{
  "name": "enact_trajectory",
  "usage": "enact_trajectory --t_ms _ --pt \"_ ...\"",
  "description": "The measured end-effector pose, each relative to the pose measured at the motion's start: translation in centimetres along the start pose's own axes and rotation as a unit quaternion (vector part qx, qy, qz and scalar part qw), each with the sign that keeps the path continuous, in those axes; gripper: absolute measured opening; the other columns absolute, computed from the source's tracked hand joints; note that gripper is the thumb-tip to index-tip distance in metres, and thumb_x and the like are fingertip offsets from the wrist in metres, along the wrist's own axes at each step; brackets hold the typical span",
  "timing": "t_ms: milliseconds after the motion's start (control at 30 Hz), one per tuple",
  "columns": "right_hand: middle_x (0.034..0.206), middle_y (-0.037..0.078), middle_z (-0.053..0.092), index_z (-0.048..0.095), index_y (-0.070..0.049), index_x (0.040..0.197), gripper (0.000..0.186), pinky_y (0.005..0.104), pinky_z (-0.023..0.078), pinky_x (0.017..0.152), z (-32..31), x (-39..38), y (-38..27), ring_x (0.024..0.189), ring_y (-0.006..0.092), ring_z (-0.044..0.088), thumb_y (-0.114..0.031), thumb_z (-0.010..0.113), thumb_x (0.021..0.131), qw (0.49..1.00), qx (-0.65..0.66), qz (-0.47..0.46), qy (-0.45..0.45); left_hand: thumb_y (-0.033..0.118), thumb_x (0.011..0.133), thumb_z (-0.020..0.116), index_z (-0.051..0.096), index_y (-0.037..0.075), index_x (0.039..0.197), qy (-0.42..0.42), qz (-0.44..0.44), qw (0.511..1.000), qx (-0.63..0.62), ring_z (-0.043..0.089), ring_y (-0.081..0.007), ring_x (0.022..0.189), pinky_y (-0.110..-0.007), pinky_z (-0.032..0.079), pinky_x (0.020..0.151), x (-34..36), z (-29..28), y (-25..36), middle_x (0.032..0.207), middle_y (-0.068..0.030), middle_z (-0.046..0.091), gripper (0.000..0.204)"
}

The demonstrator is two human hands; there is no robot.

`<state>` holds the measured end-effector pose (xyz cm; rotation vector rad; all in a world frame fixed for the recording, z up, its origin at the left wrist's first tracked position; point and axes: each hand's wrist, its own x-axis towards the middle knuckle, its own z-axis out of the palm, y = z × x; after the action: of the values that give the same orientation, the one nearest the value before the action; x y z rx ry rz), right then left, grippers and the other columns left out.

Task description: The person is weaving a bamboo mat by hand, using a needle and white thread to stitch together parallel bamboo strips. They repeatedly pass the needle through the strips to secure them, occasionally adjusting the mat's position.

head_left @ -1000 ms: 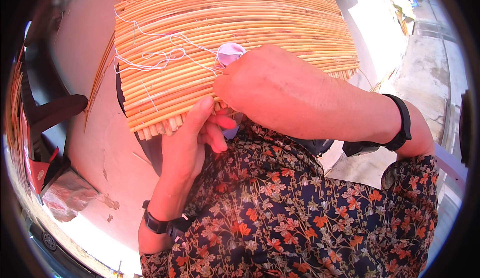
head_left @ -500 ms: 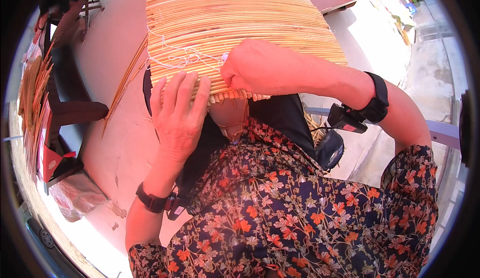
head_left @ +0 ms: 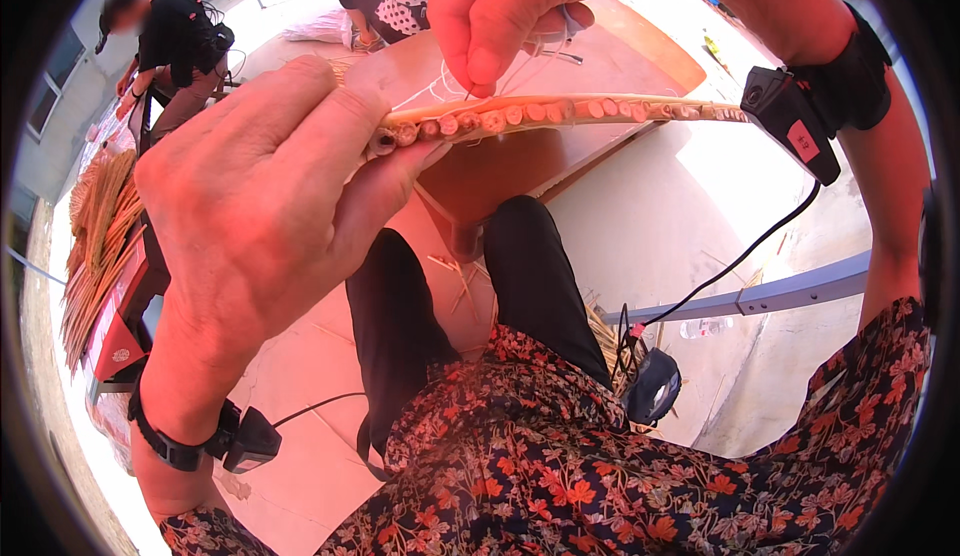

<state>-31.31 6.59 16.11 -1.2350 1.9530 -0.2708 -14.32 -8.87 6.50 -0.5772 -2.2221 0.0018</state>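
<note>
1. In front of me, the tan mat of slender round reeds (head_left: pixel 555 112) shows its cut ends, reeds pointing away.
2. My left hand (head_left: pixel 270 181) clamps its left end.
3. Just above, my right hand (head_left: pixel 515 11) pinches a thin item (head_left: pixel 469 95) I cannot identify.

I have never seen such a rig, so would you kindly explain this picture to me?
There is no machine: these are a person's bare hands, seen from a wide fisheye camera worn on the head. The left hand grips the edge of a mat of stalks, thumb beneath. The right hand pinches above that edge, with white thread beside it; anything between its fingertips is too small to identify. Each wrist carries a strapped black device. Beyond the mat is a brown table, and loose stalks lie on the floor.
</note>
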Motion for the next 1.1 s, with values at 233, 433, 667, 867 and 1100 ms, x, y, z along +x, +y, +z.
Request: enact_trajectory --t_ms 233,433,667,867,1100 --pt "0.073 -0.006 0.062 0.075 -0.006 0.099 0.013 0.0196 0.030 0.048 -2.0 3.9 -0.2 0.058 0.0024 0.045 -0.013 0.069 0.090 0.972 0.152 -0.142 -0.106 0.012 0.075 0.080 0.066 -0.002 0.076 -0.075 -0.081 0.991 -0.072 0.050 -0.0171 0.055 -0.030 0.037 0.053 0.8 -4.7 -3.9 0.066 -0.0048 0.052 0.020" --pt "0.073 -0.005 0.059 0.073 -0.003 0.105 0.016 0.0194 0.031 0.048 -1.9 3.4 -0.3 0.058 0.0029 0.043 -0.011 0.066 0.094 0.976 0.123 -0.149 -0.100 0.021 0.076 0.080 0.065 -0.002 0.071 -0.032 -0.020 0.995 -0.089 0.050 -0.0174 0.053 -0.031 0.036 0.051 0.2 -3.6 -5.0 0.062 -0.0058 0.051 0.028" --pt "0.074 -0.001 0.060 0.072 0.001 0.109 0.019 0.0201 0.030 0.048 -3.0 4.9 -0.9 0.058 0.0043 0.041 -0.006 0.066 0.093 0.959 0.196 -0.149 -0.141 0.021 0.077 0.079 0.064 -0.002 0.070 -0.023 -0.029 0.994 -0.099 0.049 -0.0177 0.052 -0.032 0.035 0.049 -0.6 -4.0 -6.8 0.061 -0.0060 0.049 0.028" --pt "0.085 0.005 0.070 0.073 0.002 0.111 0.020 0.0187 0.035 0.050 -0.8 5.1 -1.6 0.063 0.0069 0.052 -0.006 0.068 0.093 0.951 0.212 -0.202 -0.102 0.022 0.076 0.078 0.063 -0.002 0.070 -0.038 -0.010 0.990 -0.136 0.046 -0.0170 0.052 -0.031 0.032 0.049 -1.3 -5.5 -6.8 0.060 -0.0053 0.046 0.028" --pt "0.095 0.006 0.073 0.073 0.002 0.113 0.021 0.0183 0.044 0.058 -1.3 3.9 -2.6 0.074 0.0079 0.060 -0.005 0.067 0.094 0.975 0.134 -0.172 -0.048 0.021 0.076 0.078 0.066 -0.002 0.074 -0.031 0.004 0.987 -0.157 0.046 -0.0168 0.052 -0.031 0.033 0.049 -1.4 -5.5 -7.4 0.062 -0.0059 0.047 0.026"
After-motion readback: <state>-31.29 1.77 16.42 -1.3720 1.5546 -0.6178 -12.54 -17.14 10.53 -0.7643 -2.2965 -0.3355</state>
